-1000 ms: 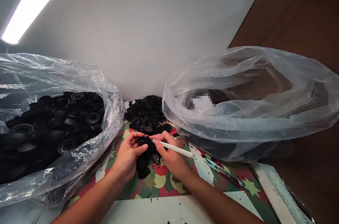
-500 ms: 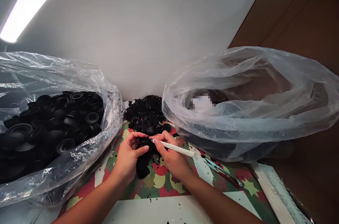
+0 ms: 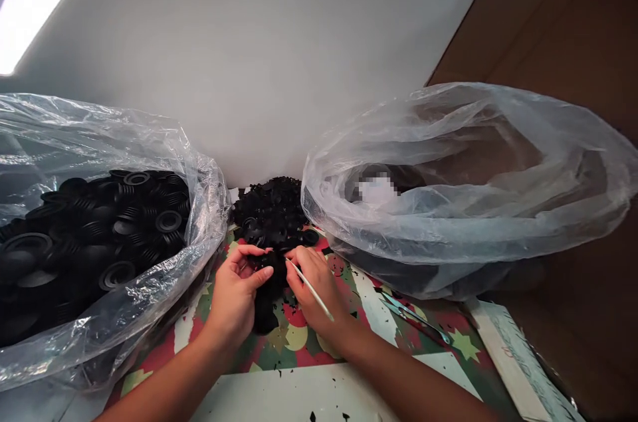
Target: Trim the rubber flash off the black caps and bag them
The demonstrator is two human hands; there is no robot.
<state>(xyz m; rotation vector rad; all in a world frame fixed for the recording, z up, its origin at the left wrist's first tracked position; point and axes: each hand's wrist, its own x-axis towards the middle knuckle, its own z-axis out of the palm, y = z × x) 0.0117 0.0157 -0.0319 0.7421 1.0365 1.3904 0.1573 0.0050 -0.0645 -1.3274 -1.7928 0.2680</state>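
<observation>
Pinching a small black piece (image 3: 264,261) between thumb and fingers, the left hand (image 3: 234,289) keeps a narrow grip over the middle of the desk (image 3: 236,357). The right hand (image 3: 319,279) grips a slim white stick (image 3: 313,292) like a pen, its tip pointing at the piece; whether tip and piece touch, I cannot tell. The piece looks like dark rubber or soft plastic—likely light, a little springy and hard to break, though a smooth face might slip. Its rim seems the best place to hold, with the thumb near and the fingers on the far side, so that the side towards the stick is left free.

More black pieces (image 3: 266,319) lie just below the hands, and a heap of black scraps (image 3: 272,206) stands behind them. Room sideways is limited: a clear bag (image 3: 212,193) full of black discs (image 3: 102,232) bulges in on the left, and a second plastic bag (image 3: 468,236) overhangs on the right—soft rims that a sleeve could snag. A metal tool (image 3: 416,319), perhaps scissors, lies right of the right forearm, near enough to mind. The easiest room is towards the body, low over a pale board (image 3: 279,395) flecked with crumbs.
</observation>
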